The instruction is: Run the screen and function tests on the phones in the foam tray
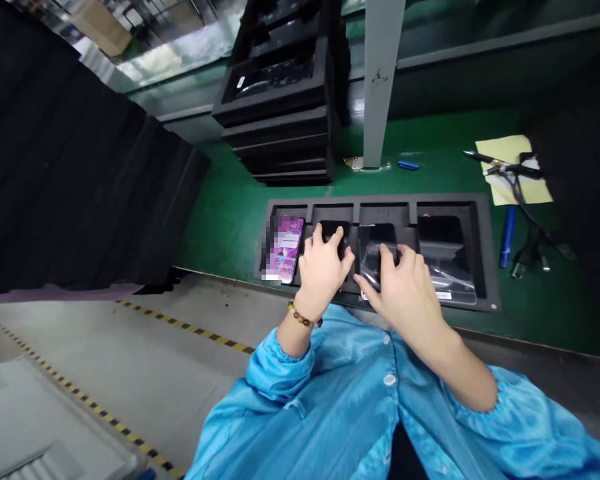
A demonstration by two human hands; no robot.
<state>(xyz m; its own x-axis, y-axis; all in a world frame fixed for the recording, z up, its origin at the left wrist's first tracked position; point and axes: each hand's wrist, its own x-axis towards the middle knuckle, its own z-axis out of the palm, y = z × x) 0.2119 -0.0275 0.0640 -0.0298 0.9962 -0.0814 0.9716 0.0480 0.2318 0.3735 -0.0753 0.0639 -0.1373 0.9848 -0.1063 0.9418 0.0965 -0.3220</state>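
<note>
A black foam tray (487, 267) with a row of compartments lies before me on the green bench. My left hand (323, 263), a beaded bracelet at its wrist, reaches over the second compartment. Its spread fingers rest at a dark phone (334, 228), partly hidden beneath them. My right hand (405, 283) lies over the third compartment, thumb and fingers apart, touching a dark phone in clear film (375, 237). In the leftmost compartment is a phone with a lit purple screen (289, 247). The rightmost holds another dark phone in a clear plastic sleeve (443, 247).
A stack of black foam trays (290, 133) stands behind, beside a grey metal post (380, 87). To the right lie a yellow paper (505, 190), a pen (480, 157), cables (525, 207) and a blue marker (507, 237). A small blue cap (408, 165) lies near the post.
</note>
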